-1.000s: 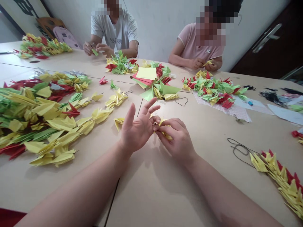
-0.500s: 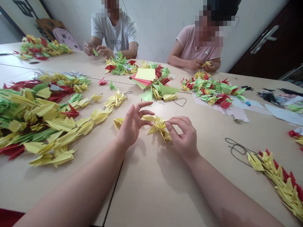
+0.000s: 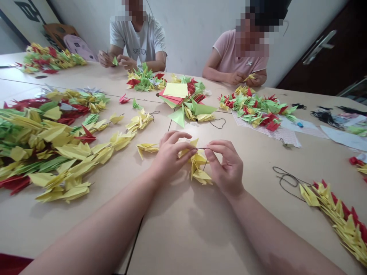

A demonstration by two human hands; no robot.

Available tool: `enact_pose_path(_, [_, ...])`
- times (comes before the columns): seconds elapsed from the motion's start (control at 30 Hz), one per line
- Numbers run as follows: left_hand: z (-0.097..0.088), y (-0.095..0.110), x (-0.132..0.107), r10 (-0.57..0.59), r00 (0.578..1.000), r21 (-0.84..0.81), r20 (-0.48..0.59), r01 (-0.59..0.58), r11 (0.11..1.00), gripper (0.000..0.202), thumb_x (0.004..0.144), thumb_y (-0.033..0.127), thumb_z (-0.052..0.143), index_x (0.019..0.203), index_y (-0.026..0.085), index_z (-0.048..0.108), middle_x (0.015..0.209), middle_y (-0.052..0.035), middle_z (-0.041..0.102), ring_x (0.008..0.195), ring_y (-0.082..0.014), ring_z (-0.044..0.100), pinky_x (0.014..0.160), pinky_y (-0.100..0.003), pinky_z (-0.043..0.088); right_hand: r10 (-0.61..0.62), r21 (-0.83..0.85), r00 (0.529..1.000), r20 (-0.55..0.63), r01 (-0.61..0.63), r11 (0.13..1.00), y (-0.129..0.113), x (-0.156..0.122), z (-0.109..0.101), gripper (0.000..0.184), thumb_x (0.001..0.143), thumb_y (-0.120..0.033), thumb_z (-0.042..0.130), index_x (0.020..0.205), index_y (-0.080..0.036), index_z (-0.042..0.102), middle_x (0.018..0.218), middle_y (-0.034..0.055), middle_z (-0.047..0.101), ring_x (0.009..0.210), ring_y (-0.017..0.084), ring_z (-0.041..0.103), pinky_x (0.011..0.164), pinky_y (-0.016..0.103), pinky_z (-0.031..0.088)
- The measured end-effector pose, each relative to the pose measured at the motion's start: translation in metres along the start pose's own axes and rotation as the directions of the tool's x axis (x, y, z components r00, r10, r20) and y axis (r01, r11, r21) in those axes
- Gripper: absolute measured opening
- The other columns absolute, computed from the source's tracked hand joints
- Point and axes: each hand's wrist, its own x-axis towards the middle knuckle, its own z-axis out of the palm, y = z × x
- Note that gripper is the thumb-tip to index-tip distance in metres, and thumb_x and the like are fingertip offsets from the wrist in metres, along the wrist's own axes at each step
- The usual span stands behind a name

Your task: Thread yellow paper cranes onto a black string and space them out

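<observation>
A short dark cord [image 3: 202, 148] runs between my two hands, just above the table. My left hand [image 3: 173, 152] pinches it between thumb and forefinger. On the other side my right hand [image 3: 225, 164] has thumb and fingers closed on the same cord. Yellow folded paper cranes [image 3: 200, 168] hang or lie below the cord, partly behind my fingers; another stretch of cord drops down beside them. Left of my left hand lies the yellow paper end [image 3: 147, 148] of the same cluster, touching the table.
Strung paper cranes [image 3: 63, 145] in yellow, green and red pile up at left. More strings [image 3: 341, 221] lie at right. Square paper sheets [image 3: 175, 90] stand mid-table. Across it, two people [image 3: 137, 42] handle folded paper; black cords [image 3: 327, 116] lie at far right.
My left hand, open half a second ago, has turned over and closed on the cord. The cord is now stretched between both hands, and the yellow cranes beneath have shifted slightly lower.
</observation>
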Motion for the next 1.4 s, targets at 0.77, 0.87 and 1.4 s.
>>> enact_pose_path(0.77, [-0.013, 0.007, 0.002, -0.016, 0.998, -0.155, 0.053, 0.024, 0.988, 0.015, 0.077, 0.033, 0.054, 0.07, 0.021, 0.059, 0.094, -0.0029, 0.06, 0.097, -0.0201, 0.049, 0.093, -0.038, 0.03, 0.451, 0.122, 0.878, -0.162, -0.435, 0.892, 0.023, 0.001, 0.004, 0.016, 0.075, -0.033, 0.057, 0.074, -0.018, 0.061, 0.074, 0.0018, 0.06, 0.073, 0.014, 0.055, 0.071, 0.031, 0.044])
enact_pose_path(0.87, [-0.017, 0.01, 0.003, 0.115, 0.942, -0.476, 0.315, 0.052, 0.878, 0.024, 0.082, 0.036, 0.047, 0.077, 0.019, 0.062, 0.087, -0.004, 0.063, 0.088, -0.0178, 0.054, 0.085, -0.032, 0.039, 0.543, 0.187, 0.825, -0.154, -0.516, 0.836, 0.025, 0.003, 0.004, 0.018, 0.073, -0.035, 0.059, 0.072, -0.017, 0.061, 0.07, 0.0007, 0.06, 0.068, 0.013, 0.054, 0.067, 0.029, 0.044])
enact_pose_path(1.4, [-0.009, 0.003, 0.001, -0.029, 0.986, -0.143, 0.163, 0.053, 0.988, 0.019, 0.079, 0.038, 0.052, 0.085, 0.023, 0.063, 0.104, -0.0035, 0.056, 0.105, -0.0198, 0.045, 0.094, -0.037, 0.033, 0.704, 0.389, 0.709, -0.036, -0.639, 0.664, 0.035, 0.004, 0.007, 0.018, 0.065, -0.034, 0.064, 0.068, -0.017, 0.06, 0.064, -0.002, 0.055, 0.056, 0.009, 0.048, 0.052, 0.023, 0.041])
